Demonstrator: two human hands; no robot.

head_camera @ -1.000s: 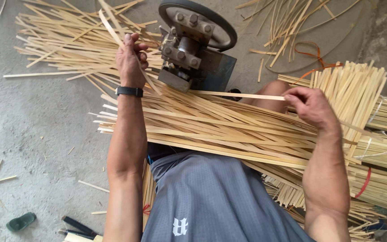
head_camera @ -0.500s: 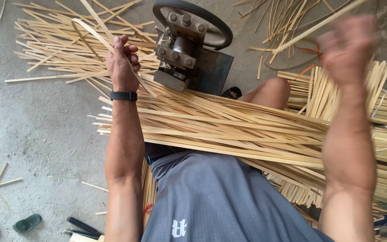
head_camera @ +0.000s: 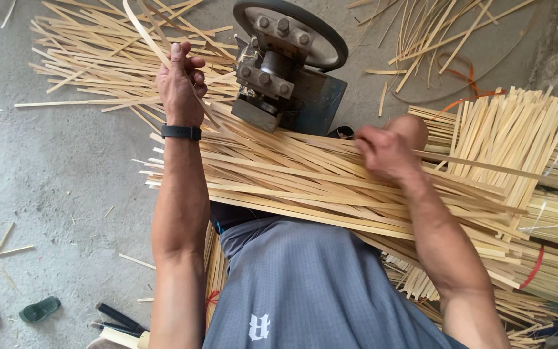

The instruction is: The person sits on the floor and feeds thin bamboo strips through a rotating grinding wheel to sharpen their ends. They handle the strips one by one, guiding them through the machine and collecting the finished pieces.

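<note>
- Head camera looks straight down: left hand [head_camera: 181,84] is up by the machine, fingers pinched around one thin bamboo strip [head_camera: 138,32] that curves away over the floor.
- Right hand [head_camera: 385,152] sits on the strip pile [head_camera: 292,184] across the lap, fingers curled onto a single long slat [head_camera: 485,169] running off to the right; the grip looks closed, a touch blurred.
- Metal splitting machine [head_camera: 285,71] with its round wheel [head_camera: 321,32] stands just beyond the pile, between the two hands.
- Tied bundles [head_camera: 550,213] lie at the right, loose strips [head_camera: 85,58] fan out at the left on the concrete floor [head_camera: 46,181].
- Black wristband [head_camera: 181,132] on the left wrist.
</note>
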